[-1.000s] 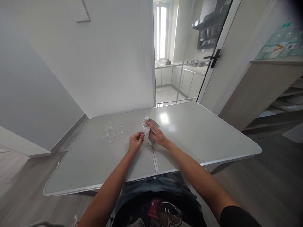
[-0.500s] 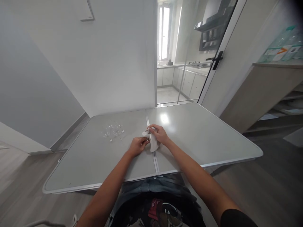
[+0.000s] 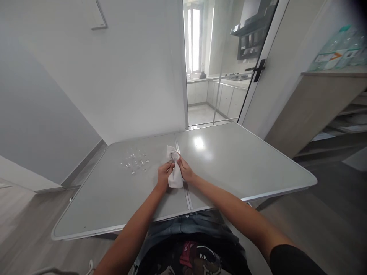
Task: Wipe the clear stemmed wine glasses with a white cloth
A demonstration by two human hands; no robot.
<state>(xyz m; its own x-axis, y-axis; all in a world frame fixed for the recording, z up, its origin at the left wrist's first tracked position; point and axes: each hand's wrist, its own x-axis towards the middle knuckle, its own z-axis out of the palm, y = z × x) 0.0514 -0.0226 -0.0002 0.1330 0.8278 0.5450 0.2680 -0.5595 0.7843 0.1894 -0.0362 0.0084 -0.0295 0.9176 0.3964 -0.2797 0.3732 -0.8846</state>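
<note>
Over the table's centre seam, a soft white cloth (image 3: pixel 176 179) hangs bunched between my two hands, its top edge sticking up beyond the fingers. A small clear, roundish thing (image 3: pixel 174 156) shows in the upper fold; its exact kind is too small to make out. My left hand (image 3: pixel 164 172) is closed, thumb and fingers pinching at the cloth's left side just below the clear thing. On the other side, my right hand (image 3: pixel 185 170) is closed around the cloth's edge, with some fingertips hidden behind it. Several small clear pieces (image 3: pixel 134 161) lie scattered on the table to the left.
The grey folding table (image 3: pixel 243 160) has a pale metal rim and a seam down its middle. A white wall (image 3: pixel 137 76) stands along its far edge, beside a glass door with a black handle (image 3: pixel 259 70). Plastic bottles (image 3: pixel 332 51) sit on a shelf at right.
Both hands have shifted slightly left with the white cloth. The cloth's top now stands up, and the clear roundish thing shows in its fold. The scattered pieces lie as before.
</note>
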